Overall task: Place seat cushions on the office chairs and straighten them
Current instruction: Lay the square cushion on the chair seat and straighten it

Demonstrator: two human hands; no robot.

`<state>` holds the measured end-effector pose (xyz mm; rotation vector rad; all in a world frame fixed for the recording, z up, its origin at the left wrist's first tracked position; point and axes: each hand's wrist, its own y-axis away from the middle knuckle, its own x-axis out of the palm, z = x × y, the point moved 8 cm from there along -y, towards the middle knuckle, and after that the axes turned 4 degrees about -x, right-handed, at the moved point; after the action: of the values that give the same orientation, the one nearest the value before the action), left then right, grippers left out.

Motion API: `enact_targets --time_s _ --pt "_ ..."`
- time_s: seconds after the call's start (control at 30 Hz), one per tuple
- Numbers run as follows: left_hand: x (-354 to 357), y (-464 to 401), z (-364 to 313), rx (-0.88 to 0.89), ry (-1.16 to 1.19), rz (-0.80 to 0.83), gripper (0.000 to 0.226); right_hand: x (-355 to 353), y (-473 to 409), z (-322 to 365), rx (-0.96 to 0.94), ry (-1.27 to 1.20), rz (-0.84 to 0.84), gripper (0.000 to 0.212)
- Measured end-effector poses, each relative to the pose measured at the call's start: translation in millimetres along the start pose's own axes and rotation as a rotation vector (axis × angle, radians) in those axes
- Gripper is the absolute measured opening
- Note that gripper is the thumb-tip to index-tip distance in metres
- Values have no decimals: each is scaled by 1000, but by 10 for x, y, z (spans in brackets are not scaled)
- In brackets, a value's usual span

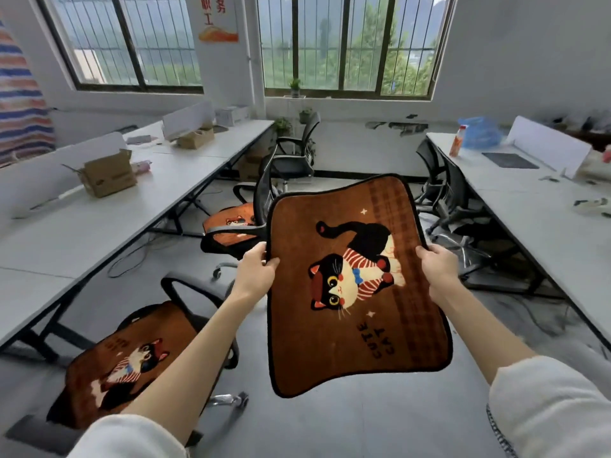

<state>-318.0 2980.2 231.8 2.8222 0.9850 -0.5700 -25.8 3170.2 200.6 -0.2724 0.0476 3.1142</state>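
I hold a brown seat cushion (330,342) with a black cat picture flat in the air over the aisle. My left hand (256,267) grips its left edge and my right hand (438,267) grips its right edge. A near office chair (185,285) at lower left carries a matching cushion (109,368). Another chair (261,190) behind it also carries a cushion (231,223). A third black chair (297,150) stands bare by the window. More bare chairs (443,190) crowd the right desk.
A long white desk (82,233) with cardboard boxes (109,175) runs along the left. Another white desk (529,206) runs along the right, with a blue bag (479,132) and a bottle (458,140). Grey floor (363,418) lies between. Cables trail under the desks.
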Motion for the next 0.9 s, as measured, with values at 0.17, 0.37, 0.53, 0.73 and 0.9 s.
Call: enact_targets --time_s 0.17,0.37,0.53,0.73,0.9 --pt "363 -1457 6 -10 -17 -64 19 643 -1400 32 13 7 28 19" --pt "933 -3296 169 -31 -35 -33 14 1494 -3182 91 16 52 36 23" --pt "1330 -4867 -90 -43 -46 -60 21 2124 -4604 303 90 0 90 21" --pt "1984 -6582 -306 -41 -84 -55 20 2594 -6351 321 165 -23 80 17" --pt "2496 -7975 -275 -73 -116 -50 16 3169 -7837 322 167 -29 125 26"
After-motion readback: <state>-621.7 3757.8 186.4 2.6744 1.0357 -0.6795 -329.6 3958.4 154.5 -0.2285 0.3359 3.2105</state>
